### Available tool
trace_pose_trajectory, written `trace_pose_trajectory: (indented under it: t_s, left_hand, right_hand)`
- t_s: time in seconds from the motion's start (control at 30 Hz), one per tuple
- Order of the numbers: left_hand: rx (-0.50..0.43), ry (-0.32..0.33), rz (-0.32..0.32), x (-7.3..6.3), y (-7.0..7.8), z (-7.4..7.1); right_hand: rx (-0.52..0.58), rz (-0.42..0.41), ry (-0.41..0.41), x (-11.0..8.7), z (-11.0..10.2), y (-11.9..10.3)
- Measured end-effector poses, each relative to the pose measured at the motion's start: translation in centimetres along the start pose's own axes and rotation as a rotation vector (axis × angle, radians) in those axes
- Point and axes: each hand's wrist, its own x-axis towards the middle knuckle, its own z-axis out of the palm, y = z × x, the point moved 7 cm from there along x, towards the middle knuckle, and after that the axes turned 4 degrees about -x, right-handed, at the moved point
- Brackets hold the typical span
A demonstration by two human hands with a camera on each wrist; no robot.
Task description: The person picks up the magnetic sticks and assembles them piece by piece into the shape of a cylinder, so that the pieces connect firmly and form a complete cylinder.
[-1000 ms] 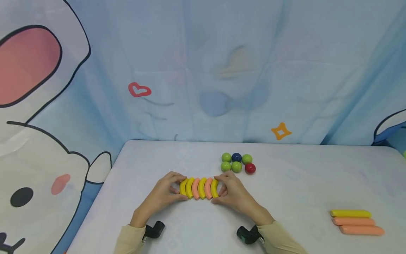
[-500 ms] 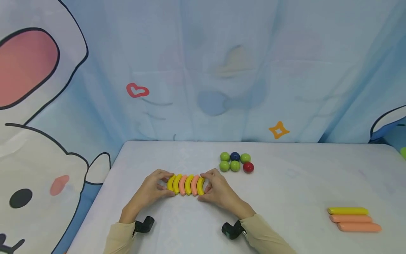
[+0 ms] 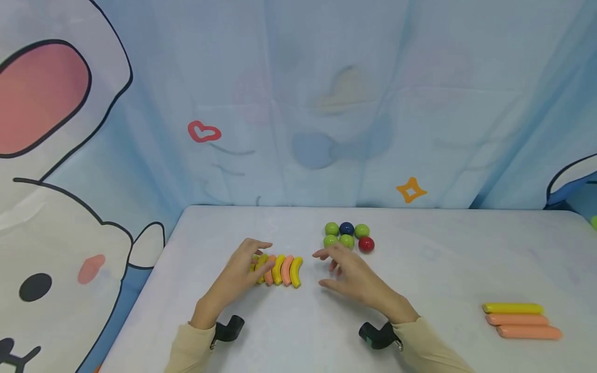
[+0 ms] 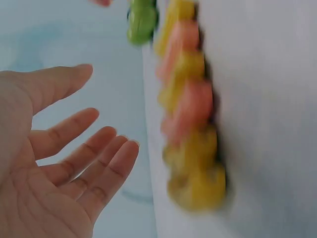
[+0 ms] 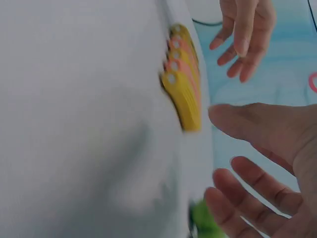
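Observation:
A row of curved pieces lies side by side on the white table: yellow ones like toy bananas (image 3: 296, 272) and salmon-pink ones like toy sausages (image 3: 286, 270). My left hand (image 3: 239, 270) hovers over the row's left end and hides part of it in the head view. Its fingers are spread and hold nothing; the left wrist view shows a gap between the left hand (image 4: 64, 148) and the blurred row (image 4: 190, 104). My right hand (image 3: 356, 275) is raised to the right of the row, with loosely bent fingers and nothing in them, near the balls.
Behind my right hand sit several green balls (image 3: 361, 231), a dark blue ball (image 3: 346, 228) and a red ball (image 3: 366, 244). At the far right lie one straight yellow stick (image 3: 513, 308) and two salmon sticks (image 3: 529, 332). A printed blue curtain (image 3: 298, 103) hangs behind the table.
Both hands held the row's ends and slid it leftward. Now they have let go; the left hand has lifted over the row and the right has moved off to the right.

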Motion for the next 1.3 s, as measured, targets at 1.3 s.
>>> trace_pose_trajectory:
  t_s: [1.3]
  left_hand:
    - [0.422, -0.137, 0.165, 1.5, 6.6, 11.2]
  right_hand:
    - [-0.138, 0.125, 0.057, -4.4, -4.3, 4.8]
